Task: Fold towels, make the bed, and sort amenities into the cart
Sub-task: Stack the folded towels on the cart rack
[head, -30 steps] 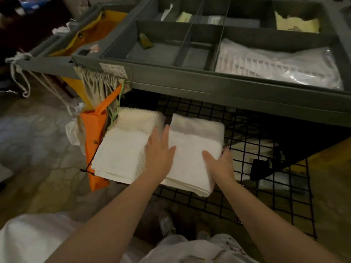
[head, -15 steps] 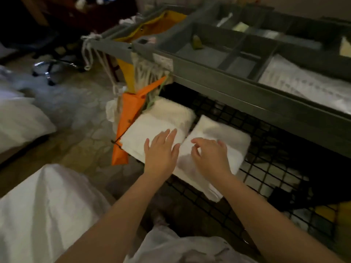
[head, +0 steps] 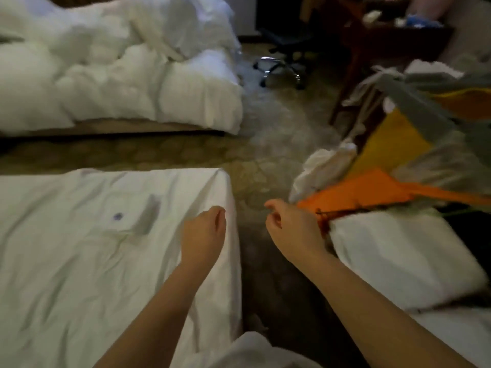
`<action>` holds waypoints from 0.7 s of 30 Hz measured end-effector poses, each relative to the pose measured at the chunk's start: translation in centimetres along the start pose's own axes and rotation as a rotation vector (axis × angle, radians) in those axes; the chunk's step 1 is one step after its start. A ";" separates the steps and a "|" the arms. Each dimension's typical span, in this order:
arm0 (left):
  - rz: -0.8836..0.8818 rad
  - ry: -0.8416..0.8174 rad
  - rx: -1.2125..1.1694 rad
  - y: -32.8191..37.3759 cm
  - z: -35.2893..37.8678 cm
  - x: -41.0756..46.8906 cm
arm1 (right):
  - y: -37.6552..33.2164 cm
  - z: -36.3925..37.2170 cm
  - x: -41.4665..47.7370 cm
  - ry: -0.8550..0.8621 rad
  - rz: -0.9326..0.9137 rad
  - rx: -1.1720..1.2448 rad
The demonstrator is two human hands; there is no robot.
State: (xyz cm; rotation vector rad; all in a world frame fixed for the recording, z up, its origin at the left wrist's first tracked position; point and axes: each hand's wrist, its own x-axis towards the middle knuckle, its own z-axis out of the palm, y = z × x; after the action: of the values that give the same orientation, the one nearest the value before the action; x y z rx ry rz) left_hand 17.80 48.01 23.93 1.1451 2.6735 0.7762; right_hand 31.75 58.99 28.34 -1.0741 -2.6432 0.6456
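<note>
A bed with a white sheet [head: 79, 261] fills the lower left; a small grey object [head: 147, 217] lies on it. My left hand [head: 203, 235] hovers over the bed's corner, fingers loosely curled, holding nothing. My right hand [head: 289, 224] hangs in the gap between bed and cart, fingers loosely curled and empty. Folded white towels [head: 398, 258] lie on the cart's shelf at the right, beside my right wrist. The grey cart [head: 414, 99] is blurred at the right edge.
A second bed with a rumpled white duvet [head: 119, 67] lies at the back left. An orange bag [head: 366, 192] and a yellow bag [head: 390, 144] hang on the cart. An office chair base [head: 279, 67] and a dark desk [head: 372, 35] stand at the back. Patterned carpet [head: 265, 144] runs between.
My view has swung left from the cart to the beds. Both hands have come off the folded towels, which stay on the cart shelf, and now hang empty.
</note>
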 end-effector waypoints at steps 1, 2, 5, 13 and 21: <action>-0.036 0.026 -0.005 -0.9 -0.4 0.2 | -0.6 0.2 1.1 -0.024 -0.023 -0.001; -0.107 0.067 -0.011 -2.8 -0.9 0.9 | -1.9 1.2 3.2 -0.074 -0.068 0.002; -0.309 0.168 -0.031 -8.0 -1.9 3.0 | -5.4 4.4 8.9 -0.188 -0.163 0.002; -0.684 0.309 -0.077 -16.9 -4.1 3.8 | -12.3 13.6 16.6 -0.426 -0.331 0.037; -1.017 0.345 -0.230 -23.4 -4.0 4.2 | -18.3 23.1 22.5 -0.635 -0.463 -0.103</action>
State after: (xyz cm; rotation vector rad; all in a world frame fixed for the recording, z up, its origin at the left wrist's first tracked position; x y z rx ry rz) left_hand -1.29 35.79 15.86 -0.4617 2.7638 1.0396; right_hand -3.53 55.85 17.40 -0.2491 -3.3196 0.8542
